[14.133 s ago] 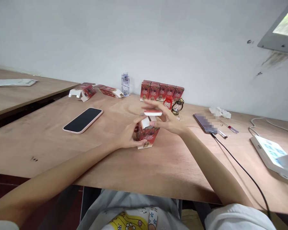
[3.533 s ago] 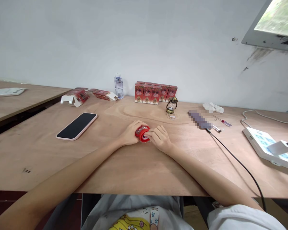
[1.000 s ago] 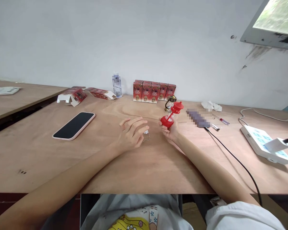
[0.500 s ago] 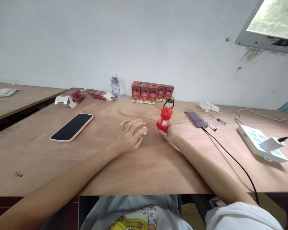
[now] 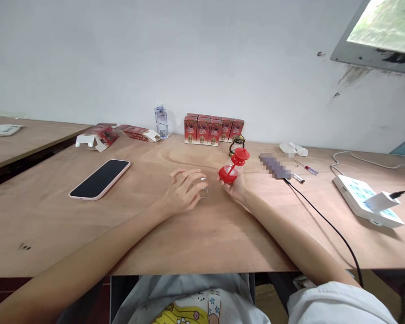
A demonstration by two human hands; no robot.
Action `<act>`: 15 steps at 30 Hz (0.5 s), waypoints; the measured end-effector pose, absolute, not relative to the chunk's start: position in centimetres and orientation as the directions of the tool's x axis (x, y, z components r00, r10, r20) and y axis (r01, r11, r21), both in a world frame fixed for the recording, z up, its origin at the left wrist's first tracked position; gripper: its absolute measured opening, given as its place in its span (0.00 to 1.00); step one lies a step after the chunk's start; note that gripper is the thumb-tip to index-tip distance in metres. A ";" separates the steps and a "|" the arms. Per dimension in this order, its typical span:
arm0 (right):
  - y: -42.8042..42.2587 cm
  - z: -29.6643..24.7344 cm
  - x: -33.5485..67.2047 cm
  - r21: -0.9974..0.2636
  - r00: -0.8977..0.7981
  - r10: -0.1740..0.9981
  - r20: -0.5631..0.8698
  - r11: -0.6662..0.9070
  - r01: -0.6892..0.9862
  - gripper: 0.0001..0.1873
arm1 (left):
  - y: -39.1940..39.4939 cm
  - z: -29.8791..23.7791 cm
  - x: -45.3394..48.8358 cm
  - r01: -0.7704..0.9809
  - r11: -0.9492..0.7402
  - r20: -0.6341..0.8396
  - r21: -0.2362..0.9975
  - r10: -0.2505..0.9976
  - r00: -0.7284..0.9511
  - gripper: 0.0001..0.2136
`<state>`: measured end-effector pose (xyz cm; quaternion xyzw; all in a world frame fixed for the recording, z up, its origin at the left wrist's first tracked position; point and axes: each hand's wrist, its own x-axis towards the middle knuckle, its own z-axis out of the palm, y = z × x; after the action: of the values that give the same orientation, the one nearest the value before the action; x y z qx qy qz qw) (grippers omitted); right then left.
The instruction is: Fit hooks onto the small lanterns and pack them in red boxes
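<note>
My right hand (image 5: 235, 188) holds a small red toy lantern (image 5: 234, 165) tilted to the right, just above the wooden table (image 5: 195, 234). My left hand (image 5: 183, 192) rests on the table with its fingers spread, fingertips beside a thin wire handle (image 5: 204, 192) and a tiny white part (image 5: 203, 179). A dark gold lantern (image 5: 237, 144) stands behind the red one. A row of red boxes (image 5: 213, 129) lines the wall.
A phone with a pink case (image 5: 100, 178) lies at the left. Opened red cartons (image 5: 99, 136) and a small water bottle (image 5: 160, 120) stand at the back left. At the right lie a blurred device (image 5: 276, 165) with a black cable (image 5: 327, 225), a screwdriver (image 5: 308, 168) and a white power strip (image 5: 366, 200).
My right hand has turned the red lantern, its top swinging back to the right. My left hand stays spread on the table by the wire handle.
</note>
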<state>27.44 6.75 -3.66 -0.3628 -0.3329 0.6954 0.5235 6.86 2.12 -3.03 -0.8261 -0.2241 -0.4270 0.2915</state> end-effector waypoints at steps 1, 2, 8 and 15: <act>6.8 -3.7 27.6 -0.835 -0.183 0.969 -0.166 -0.237 -0.497 0.19 | 2.1 -3.0 6.9 0.617 -0.731 0.835 -0.290 0.121 0.537 0.14; 6.9 -3.7 27.6 -0.828 -0.183 0.966 -0.181 -0.250 -0.501 0.19 | 2.1 -3.0 6.8 0.616 -0.733 0.834 -0.289 0.123 0.538 0.14; 6.2 -4.4 26.1 -0.831 -0.238 0.953 -0.186 -0.282 -0.479 0.19 | 1.5 -3.1 7.4 0.605 -0.795 0.805 0.041 0.385 0.452 0.25; 3.3 -5.0 22.2 -0.811 -0.287 0.949 -0.127 -0.266 -0.521 0.12 | 1.9 -4.1 8.1 0.595 -0.670 0.626 0.444 0.707 0.329 0.20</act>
<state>22.22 3.35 -5.03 -0.3194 -0.3353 0.7288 0.5043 8.10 1.90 -4.14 -0.8123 -0.4007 -0.4184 -0.0671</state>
